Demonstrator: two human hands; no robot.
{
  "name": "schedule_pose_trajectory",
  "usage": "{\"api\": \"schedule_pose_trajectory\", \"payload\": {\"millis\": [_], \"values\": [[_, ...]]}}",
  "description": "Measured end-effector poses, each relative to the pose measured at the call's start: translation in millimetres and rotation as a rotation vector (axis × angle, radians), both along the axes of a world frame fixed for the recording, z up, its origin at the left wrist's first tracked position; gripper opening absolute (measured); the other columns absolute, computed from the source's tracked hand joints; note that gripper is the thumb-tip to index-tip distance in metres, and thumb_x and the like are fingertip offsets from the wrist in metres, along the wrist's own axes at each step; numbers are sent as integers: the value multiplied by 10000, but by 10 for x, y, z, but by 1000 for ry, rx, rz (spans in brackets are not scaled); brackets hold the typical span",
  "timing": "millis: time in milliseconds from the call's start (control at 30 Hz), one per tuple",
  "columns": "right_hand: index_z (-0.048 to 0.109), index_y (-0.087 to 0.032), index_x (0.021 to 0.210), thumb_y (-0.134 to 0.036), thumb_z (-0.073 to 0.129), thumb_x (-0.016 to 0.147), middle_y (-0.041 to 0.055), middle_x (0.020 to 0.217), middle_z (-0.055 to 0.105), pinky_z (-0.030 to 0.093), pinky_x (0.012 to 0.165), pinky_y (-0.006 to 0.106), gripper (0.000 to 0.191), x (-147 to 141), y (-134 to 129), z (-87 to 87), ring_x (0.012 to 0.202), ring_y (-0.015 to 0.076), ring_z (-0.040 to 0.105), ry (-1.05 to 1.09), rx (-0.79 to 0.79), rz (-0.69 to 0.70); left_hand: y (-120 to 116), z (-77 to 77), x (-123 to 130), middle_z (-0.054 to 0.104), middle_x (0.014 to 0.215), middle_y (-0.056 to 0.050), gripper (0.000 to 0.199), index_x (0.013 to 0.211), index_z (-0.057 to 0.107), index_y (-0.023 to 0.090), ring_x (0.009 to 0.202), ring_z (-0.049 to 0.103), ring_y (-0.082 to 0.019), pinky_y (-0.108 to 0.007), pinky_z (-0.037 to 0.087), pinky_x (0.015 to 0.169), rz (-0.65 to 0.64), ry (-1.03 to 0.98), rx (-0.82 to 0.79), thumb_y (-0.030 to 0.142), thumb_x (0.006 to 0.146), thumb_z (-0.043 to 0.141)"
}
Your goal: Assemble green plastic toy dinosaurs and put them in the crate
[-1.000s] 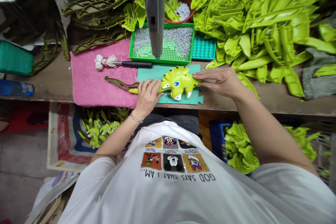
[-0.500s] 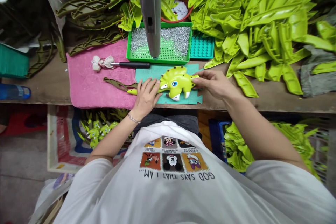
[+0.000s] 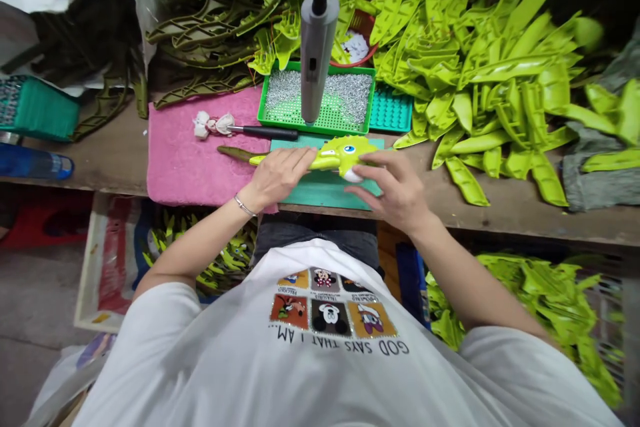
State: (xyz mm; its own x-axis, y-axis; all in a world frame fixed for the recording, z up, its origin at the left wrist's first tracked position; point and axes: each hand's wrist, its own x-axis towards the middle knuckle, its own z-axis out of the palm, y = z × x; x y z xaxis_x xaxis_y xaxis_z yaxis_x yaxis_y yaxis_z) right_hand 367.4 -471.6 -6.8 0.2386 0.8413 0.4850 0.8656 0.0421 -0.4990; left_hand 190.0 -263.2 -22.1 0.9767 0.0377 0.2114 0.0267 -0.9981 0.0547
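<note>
A lime-green plastic toy dinosaur (image 3: 343,148) with a painted blue eye, a spiked crest and a white-tipped snout lies over the teal mat (image 3: 325,195). My left hand (image 3: 280,175) is closed over its long narrow part, with the pointed end sticking out at the left. An olive plastic piece (image 3: 235,153) shows beside that end; how it joins the toy is hidden. My right hand (image 3: 397,187) curls its fingertips around the head end, with the thumb lower down, near the snout. Above the toy hangs a grey electric screwdriver (image 3: 319,60), its tip pointing down.
Behind the mat stands a green tray (image 3: 315,121) of small metal screws. A black-handled tool (image 3: 265,132) lies across the pink cloth (image 3: 200,177). Lime-green shells (image 3: 480,80) are heaped at the right, olive strips (image 3: 210,33) at the back left. A blue bottle (image 3: 35,161) lies far left.
The toy's head has turned, and its crest now sits lower. My right hand has shifted from the head's right end to its near side. The view has shifted slightly.
</note>
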Motion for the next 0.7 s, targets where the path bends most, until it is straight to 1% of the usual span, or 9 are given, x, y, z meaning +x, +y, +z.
{"api": "schedule_pose_trajectory", "payload": {"millis": [100,200,233,300,367,433,500,600,700], "values": [[645,-312,1112,-272,675,891,59,1032,716,585,878,459,227,2,82,-76,975,247,691,-124,38,-14,73,32,67,730,1164,-159,414,1323,590,111,986,706,-223,-341,521,836,-46,6,-18,331,1069,348],[637,-262,1071,-261,700,878,61,992,719,583,800,397,203,75,115,-78,922,228,693,-204,121,-4,219,20,5,735,1166,-125,407,1289,618,152,1022,688,-214,-379,489,957,-66,-48,-74,401,1058,394],[632,-253,1070,-260,700,879,62,986,716,577,784,382,203,90,116,-50,906,221,689,-214,128,-4,290,4,-55,733,1178,-120,422,1287,623,163,1047,676,-219,-406,464,1009,-41,-73,-98,443,1045,420],[624,-240,1076,-261,685,888,68,966,706,558,763,372,199,82,131,32,874,216,674,-222,100,-29,452,-47,-218,728,1186,-128,478,1295,626,165,1095,653,-238,-461,415,1077,67,-122,-138,513,1020,447],[622,-228,1075,-262,668,893,81,953,698,535,779,390,190,-2,203,121,885,234,655,-237,65,-69,613,-114,-391,728,1161,-146,509,1289,631,147,1105,646,-250,-484,415,1076,173,-158,-180,527,1024,421],[625,-221,1079,-258,645,901,100,990,698,509,826,422,183,-171,370,180,948,264,637,-262,46,-101,740,-189,-517,730,1131,-158,510,1257,646,133,1087,655,-247,-470,452,1032,194,-184,-238,512,1038,384],[623,-211,1117,-253,611,919,118,1060,694,488,857,432,202,-396,627,180,1005,279,618,-275,36,-95,822,-256,-570,728,1119,-167,513,1243,649,123,1069,664,-241,-437,491,974,149,-209,-291,515,1035,391],[616,-185,1180,-260,568,950,129,1101,683,474,826,396,247,-690,1074,66,991,262,607,-275,-32,-28,886,-329,-546,726,1118,-173,523,1246,644,109,1050,675,-232,-399,513,931,91,-251,-318,520,1031,401],[652,-178,1088,-280,504,986,108,977,680,440,757,358,208,-789,1402,-84,871,237,592,-297,-133,7,922,-364,-479,737,1083,-162,549,1195,669,113,1020,688,-220,-382,513,924,86,-257,-323,534,1040,354]]}}
